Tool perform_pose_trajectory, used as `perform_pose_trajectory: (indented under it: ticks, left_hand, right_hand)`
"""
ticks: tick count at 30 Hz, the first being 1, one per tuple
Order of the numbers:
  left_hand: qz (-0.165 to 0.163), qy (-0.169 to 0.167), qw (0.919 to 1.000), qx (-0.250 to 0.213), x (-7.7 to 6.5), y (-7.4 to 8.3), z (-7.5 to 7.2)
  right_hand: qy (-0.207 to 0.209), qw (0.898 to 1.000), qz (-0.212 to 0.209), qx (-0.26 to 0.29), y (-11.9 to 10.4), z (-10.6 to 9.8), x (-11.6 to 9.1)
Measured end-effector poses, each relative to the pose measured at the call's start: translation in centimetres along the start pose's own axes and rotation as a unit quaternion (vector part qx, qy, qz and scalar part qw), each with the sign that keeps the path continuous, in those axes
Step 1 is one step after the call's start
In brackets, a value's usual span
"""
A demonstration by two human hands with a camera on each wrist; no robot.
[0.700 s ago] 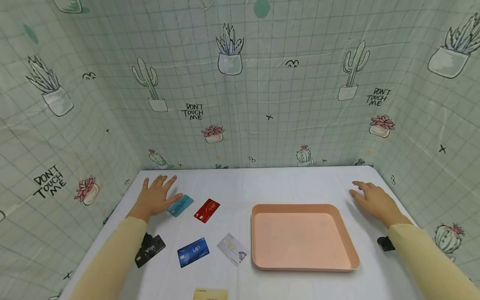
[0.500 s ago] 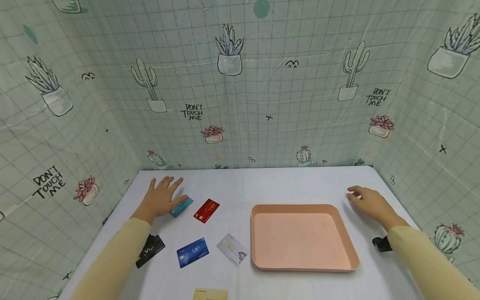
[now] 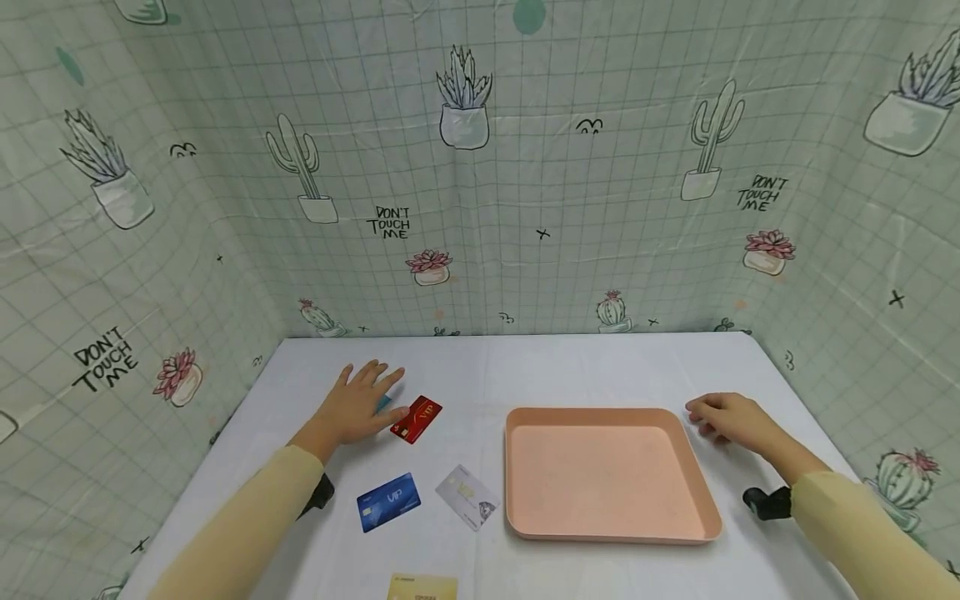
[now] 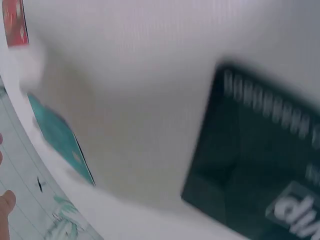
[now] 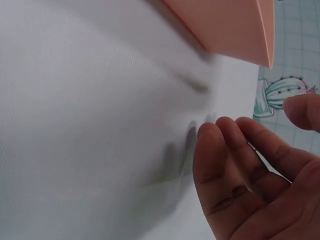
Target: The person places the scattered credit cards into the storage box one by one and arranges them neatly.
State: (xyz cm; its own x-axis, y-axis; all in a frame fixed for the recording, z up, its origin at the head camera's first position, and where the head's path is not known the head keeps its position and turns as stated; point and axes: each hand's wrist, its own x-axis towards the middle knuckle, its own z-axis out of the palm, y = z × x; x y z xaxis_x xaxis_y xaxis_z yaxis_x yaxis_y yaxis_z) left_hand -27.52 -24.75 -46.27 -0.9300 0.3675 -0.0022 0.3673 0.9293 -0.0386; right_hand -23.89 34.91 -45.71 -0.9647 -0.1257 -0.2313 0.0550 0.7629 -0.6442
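Note:
My left hand (image 3: 358, 408) is spread over the table at the back left, holding nothing. Its thumb overlaps the red VIP card (image 3: 420, 419) in the head view, and its palm hides most of a teal card (image 4: 61, 136). Below the left wrist lies a black VIP card (image 4: 255, 155), seen large in the left wrist view. My right hand (image 3: 731, 419) is right of the pink tray (image 3: 613, 537), its fingers loosely bent with nothing between them. In the right wrist view its fingertips (image 5: 210, 135) are close over the white cloth, apart from the tray.
A blue VIP card (image 3: 389, 502) and a silver card (image 3: 467, 497) lie left of the tray. Nearer me, a yellow card (image 3: 423, 587) is cut off by the frame edge. A patterned curtain (image 3: 510, 192) encloses the white table (image 3: 562, 367) at back and sides.
My left hand has moved right, from the teal card toward the red one. My right hand has come nearer me and slightly left, its fingers bending more. The cards and tray stay put.

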Motion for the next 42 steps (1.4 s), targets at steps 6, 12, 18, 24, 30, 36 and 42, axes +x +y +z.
perform_pose_trajectory:
  ticks: [6, 12, 18, 24, 30, 36, 42]
  left_hand:
    - [0.059, -0.018, 0.9980, -0.015, -0.3, 2.5, 0.2]
    - [0.135, -0.042, 0.9895, -0.029, -0.6, 6.0, 0.5]
    - [0.165, -0.060, 0.9842, -0.022, -1.1, 9.1, 0.0]
    - [0.190, -0.118, 0.9725, -0.065, -2.4, 10.5, -0.1]
    - [0.245, -0.138, 0.9576, -0.065, -3.9, 10.8, 0.0]
    - [0.273, -0.122, 0.9533, -0.044, -4.4, 11.1, -0.3]
    - [0.280, -0.118, 0.9522, -0.031, -4.8, 11.2, -0.8]
  right_hand:
    - [-0.019, 0.999, 0.016, 0.042, -0.6, 1.1, -0.6]
    - [-0.004, 0.999, 0.012, 0.038, -0.7, 2.2, -1.1]
    - [0.000, 0.998, 0.023, 0.051, -0.8, 1.9, -1.2]
    - [0.011, 0.997, 0.028, 0.066, -1.1, 2.3, -1.4]
    - [0.016, 0.997, 0.027, 0.066, -0.9, 2.8, -1.6]
    - [0.021, 0.997, 0.026, 0.065, -0.5, 2.8, -1.7]
    - [0.019, 0.996, 0.020, 0.088, -0.3, 3.1, -1.8]
